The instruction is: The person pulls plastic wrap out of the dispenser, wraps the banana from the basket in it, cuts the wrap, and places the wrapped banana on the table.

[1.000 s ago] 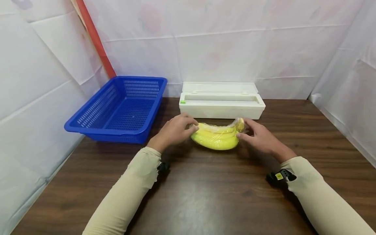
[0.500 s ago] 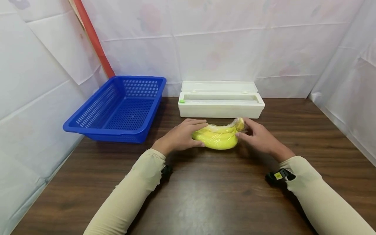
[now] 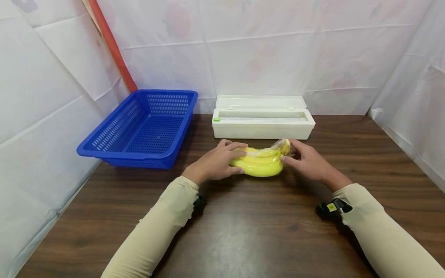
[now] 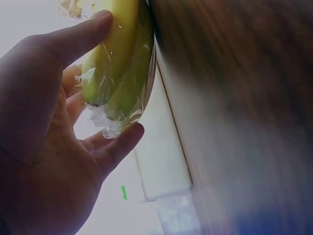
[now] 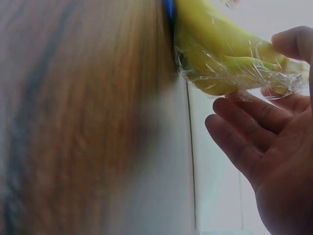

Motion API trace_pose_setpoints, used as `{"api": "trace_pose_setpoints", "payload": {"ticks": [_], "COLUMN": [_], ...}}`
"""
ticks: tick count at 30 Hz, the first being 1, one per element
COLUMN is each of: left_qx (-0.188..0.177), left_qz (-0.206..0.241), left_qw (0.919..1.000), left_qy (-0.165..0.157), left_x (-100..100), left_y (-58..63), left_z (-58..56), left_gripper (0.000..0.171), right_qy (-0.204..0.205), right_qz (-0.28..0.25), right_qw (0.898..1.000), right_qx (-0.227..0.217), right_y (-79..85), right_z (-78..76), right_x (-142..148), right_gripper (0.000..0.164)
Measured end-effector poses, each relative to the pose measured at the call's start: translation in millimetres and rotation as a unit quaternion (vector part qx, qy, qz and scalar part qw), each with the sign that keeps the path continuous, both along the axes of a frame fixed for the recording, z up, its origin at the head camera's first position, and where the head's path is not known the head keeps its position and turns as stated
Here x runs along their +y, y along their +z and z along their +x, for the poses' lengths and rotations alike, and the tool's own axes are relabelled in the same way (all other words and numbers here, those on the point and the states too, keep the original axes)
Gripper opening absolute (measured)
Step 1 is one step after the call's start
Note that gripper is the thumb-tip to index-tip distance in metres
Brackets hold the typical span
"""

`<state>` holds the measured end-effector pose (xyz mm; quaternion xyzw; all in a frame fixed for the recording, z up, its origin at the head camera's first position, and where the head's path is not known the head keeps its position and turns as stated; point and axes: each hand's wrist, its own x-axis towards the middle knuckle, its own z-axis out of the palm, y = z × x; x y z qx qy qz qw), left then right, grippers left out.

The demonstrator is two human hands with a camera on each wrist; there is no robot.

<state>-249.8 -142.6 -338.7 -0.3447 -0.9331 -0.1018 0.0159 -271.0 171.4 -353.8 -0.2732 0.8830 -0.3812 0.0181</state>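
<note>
A bunch of bananas (image 3: 262, 166) wrapped in clear plastic film lies on the dark wooden table (image 3: 236, 231), its stem end to the right. The left hand (image 3: 219, 163) holds the tip end, thumb on the near side and fingers over the far side. In the left wrist view, crumpled film (image 4: 112, 128) gathers at the tips (image 4: 120, 100). At the stem, the right hand (image 3: 311, 164) holds the bunch between thumb and fingers. The right wrist view shows film bunched around the stem (image 5: 279, 81), with the lower fingers (image 5: 234, 139) spread below it.
Behind the bananas stands a long white box (image 3: 264, 131) with its lid raised and a green tab at the left. A blue slotted basket (image 3: 163, 160) sits at the left. White patterned sheets (image 3: 264, 58) enclose the back and sides.
The left hand has slid from the bananas' tip further over the bunch, its fingers now across the top and its thumb lower at the front. The right hand stays at the stem.
</note>
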Motion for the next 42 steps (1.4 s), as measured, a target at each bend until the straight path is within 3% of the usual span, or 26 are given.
{"api": "trace_pose_setpoints", "payload": {"ticks": [7, 14, 26, 34, 42], "left_qx": [-0.007, -0.018, -0.056, -0.075, -0.077], "left_qz": [-0.011, 0.026, 0.081, 0.091, 0.093], "left_qw": [0.9999, 0.9991, 0.9936, 0.9898, 0.989], "left_qy": [0.004, 0.027, 0.055, 0.08, 0.085], "left_x": [7.0, 9.0, -12.7, -26.1, -30.9], "left_y": [-2.0, -6.8, -3.5, 2.0, 0.9], "left_z": [1.5, -4.0, -8.5, -6.0, -3.2], "left_gripper": [0.056, 0.065, 0.092, 0.093, 0.092], "right_qy": [-0.002, -0.011, -0.001, -0.008, -0.006], "right_qz": [-0.002, 0.002, -0.01, -0.009, -0.023], "right_qw": [1.0, 1.0, 1.0, 1.0, 1.0], "right_qx": [0.005, 0.005, -0.006, -0.006, -0.007], "right_y": [2.7, 4.6, 2.1, 5.0, 7.3], "right_z": [2.0, 3.3, -1.5, -2.0, 0.2], "right_x": [5.3, 9.6, 6.0, 1.6, -0.1], "right_gripper": [0.052, 0.047, 0.05, 0.055, 0.063]}}
